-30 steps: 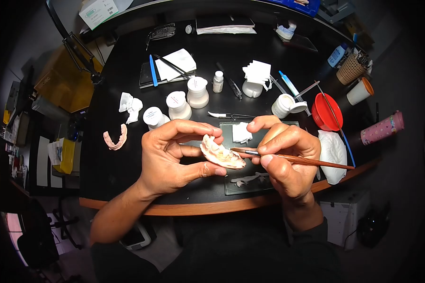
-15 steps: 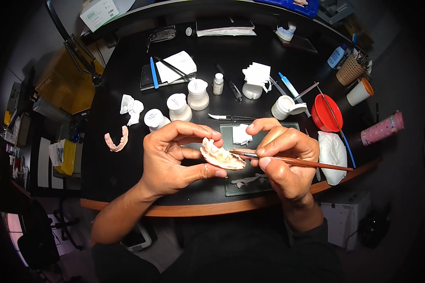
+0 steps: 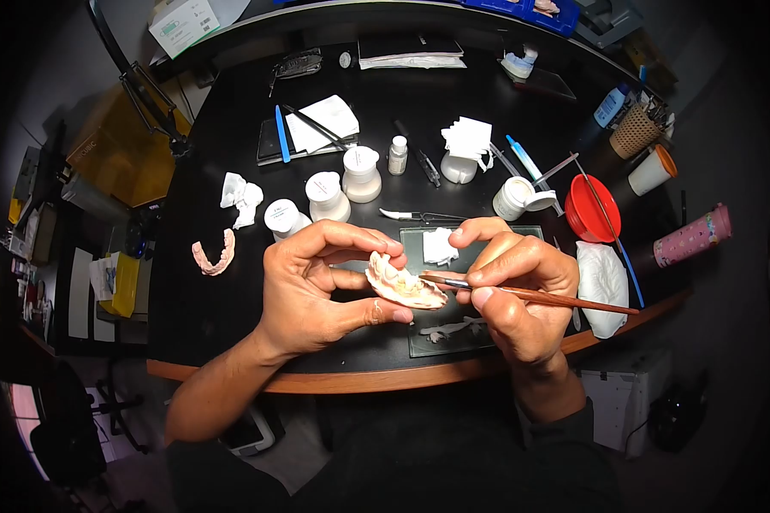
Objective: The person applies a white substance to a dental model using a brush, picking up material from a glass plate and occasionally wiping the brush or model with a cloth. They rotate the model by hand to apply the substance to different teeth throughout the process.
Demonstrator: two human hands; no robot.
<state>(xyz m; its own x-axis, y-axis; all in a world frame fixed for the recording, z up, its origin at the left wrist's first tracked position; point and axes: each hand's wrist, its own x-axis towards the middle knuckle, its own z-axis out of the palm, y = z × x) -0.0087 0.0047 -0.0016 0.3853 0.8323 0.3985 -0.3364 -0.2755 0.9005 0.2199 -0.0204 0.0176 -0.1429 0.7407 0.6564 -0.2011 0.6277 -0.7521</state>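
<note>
My left hand (image 3: pixel 325 286) pinches a pale dental cast (image 3: pixel 402 286) with tooth shapes between thumb and fingertips, above the desk's front edge. In my right hand (image 3: pixel 522 286) is a thin paintbrush (image 3: pixel 565 300) with a reddish-brown wooden handle. Its tip points left and reaches the right side of the cast; whether it touches is too small to tell. Beneath my hands lies a dark glass slab (image 3: pixel 428 342) with pale smears and a folded white tissue (image 3: pixel 440 247). A second, pinkish dental cast (image 3: pixel 214 254) rests on the desk to the left.
Several white-lidded powder jars (image 3: pixel 328 197) stand beyond my left hand. An open white jar (image 3: pixel 513 198), a red bowl (image 3: pixel 592 210) and a white cloth (image 3: pixel 603 291) sit to the right. Tweezers (image 3: pixel 423 215) lie behind the slab. A pink tumbler (image 3: pixel 693 234) is at the right edge.
The brush has tilted slightly, its handle end dropping a little and shifting left. The cast remains in my left hand, almost unmoved; the whole view has shifted very slightly.
</note>
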